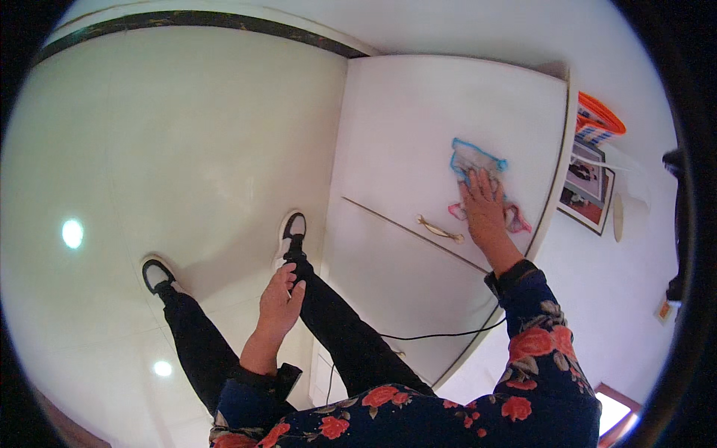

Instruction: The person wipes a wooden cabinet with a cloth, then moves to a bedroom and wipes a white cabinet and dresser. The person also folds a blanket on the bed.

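cream floor (187, 112) out on the left, two black-and-white shoes (155, 275) planted on it, and over the right leg hangs the left hand (280, 302), loose, thumb held off from half-bent fingers. across to the white cabinet (403, 119), brass-coloured handle (441, 230) slanting alongside the door seam. and there's the cloth (478, 159), against the door beyond that handle! its long axis runs upper left to lower right, blue-edged end up and away from the person, pink-edged end down toward the wrist; one piece or two, can't tell. right hand (485, 209) lies flat over its middle, fingers extended toward the blue end, well apart from the left. far right, framed photos (588, 190) beside an orange-rimmed basket (600, 119).
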### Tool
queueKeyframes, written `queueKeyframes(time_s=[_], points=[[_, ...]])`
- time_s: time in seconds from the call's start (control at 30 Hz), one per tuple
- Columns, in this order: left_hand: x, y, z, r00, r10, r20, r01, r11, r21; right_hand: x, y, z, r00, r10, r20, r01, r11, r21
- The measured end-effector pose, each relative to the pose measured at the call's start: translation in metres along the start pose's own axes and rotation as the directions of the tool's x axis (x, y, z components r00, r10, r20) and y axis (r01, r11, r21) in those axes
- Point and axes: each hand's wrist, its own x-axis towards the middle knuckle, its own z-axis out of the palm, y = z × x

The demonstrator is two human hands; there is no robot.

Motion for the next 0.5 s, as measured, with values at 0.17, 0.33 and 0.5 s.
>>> queueKeyframes(time_s=[0.17, 0.33, 0.5], points=[[0.002, 0.008, -0.006, 0.995, -0.098, -0.031, 0.096, 0.994, -0.058, 0.049, -0.044, 0.027, 0.983, -0.16, 0.087, 0.161, 0.987, -0.001], [0.002, 0.007, -0.005, 0.994, -0.099, -0.048, 0.098, 0.995, -0.025, 0.078, -0.1, 0.065, 0.952, -0.23, 0.205, 0.238, 0.971, -0.014], [-0.003, -0.009, -0.001, 0.991, -0.117, -0.064, 0.118, 0.993, 0.015, 0.095, -0.172, 0.109, 0.931, -0.26, 0.256, 0.295, 0.949, -0.107]])
